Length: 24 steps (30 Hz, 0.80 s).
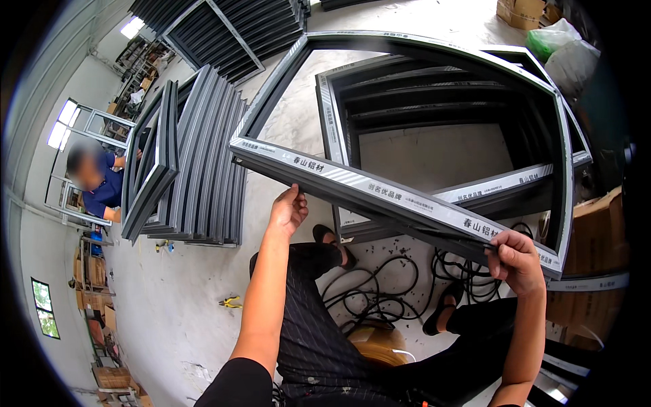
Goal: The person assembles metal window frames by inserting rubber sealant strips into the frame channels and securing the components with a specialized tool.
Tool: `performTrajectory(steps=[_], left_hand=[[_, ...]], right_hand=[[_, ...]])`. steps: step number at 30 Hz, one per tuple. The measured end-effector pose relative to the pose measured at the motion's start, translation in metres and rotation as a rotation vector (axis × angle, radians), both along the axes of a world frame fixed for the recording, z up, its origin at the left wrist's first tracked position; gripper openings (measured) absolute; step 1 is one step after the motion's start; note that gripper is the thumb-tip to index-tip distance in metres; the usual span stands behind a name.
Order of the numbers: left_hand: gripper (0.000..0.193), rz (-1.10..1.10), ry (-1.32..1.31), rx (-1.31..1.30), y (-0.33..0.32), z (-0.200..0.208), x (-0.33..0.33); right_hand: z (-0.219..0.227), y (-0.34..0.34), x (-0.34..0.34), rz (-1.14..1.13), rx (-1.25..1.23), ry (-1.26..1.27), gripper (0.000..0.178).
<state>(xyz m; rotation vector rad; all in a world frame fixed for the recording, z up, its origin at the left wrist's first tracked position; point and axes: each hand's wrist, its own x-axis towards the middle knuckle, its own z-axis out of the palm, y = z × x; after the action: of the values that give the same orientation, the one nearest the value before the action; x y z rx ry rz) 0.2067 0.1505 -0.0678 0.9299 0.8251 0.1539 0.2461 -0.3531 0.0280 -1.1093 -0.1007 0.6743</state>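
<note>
A grey metal window frame (380, 186) with a printed white protective film lies tilted in front of me, across another filmed frame (329, 115) beneath it. At its near bar, toward the left, my left hand (289, 209) is closed, fingertips pinching the lower edge. Close to the frame's right corner, my right hand (517, 261) is closed with thumb and fingers pinched at the near side. A thin black rubber strip runs along the dark side of the bar into these fingers. Loops of black rubber strip (369, 292) lie on the floor between my feet.
Dark frames stand stacked at the left (210, 149) and far back (237, 34). Another person (102, 180) works behind the left stack. Yellow-handled pliers (231, 302) lie on the floor. A yellow roll (376, 346) sits beneath me; cardboard boxes (597, 237) are at right.
</note>
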Motion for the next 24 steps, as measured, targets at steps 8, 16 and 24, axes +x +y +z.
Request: performTrajectory(steps=[8, 16, 24], left_hand=[[0.018, -0.057, 0.013, -0.058, 0.007, 0.011, 0.002], [0.016, -0.082, -0.055, 0.033, 0.015, -0.009, 0.004], [0.021, -0.170, -0.002, 0.042, 0.001, 0.002, -0.003]], right_hand=[[0.002, -0.002, -0.017, 0.344, -0.003, 0.287, 0.031], [0.000, 0.016, -0.031, 0.327, 0.224, 0.347, 0.034], [-0.014, 0.015, -0.018, 0.136, 0.305, 0.301, 0.031]])
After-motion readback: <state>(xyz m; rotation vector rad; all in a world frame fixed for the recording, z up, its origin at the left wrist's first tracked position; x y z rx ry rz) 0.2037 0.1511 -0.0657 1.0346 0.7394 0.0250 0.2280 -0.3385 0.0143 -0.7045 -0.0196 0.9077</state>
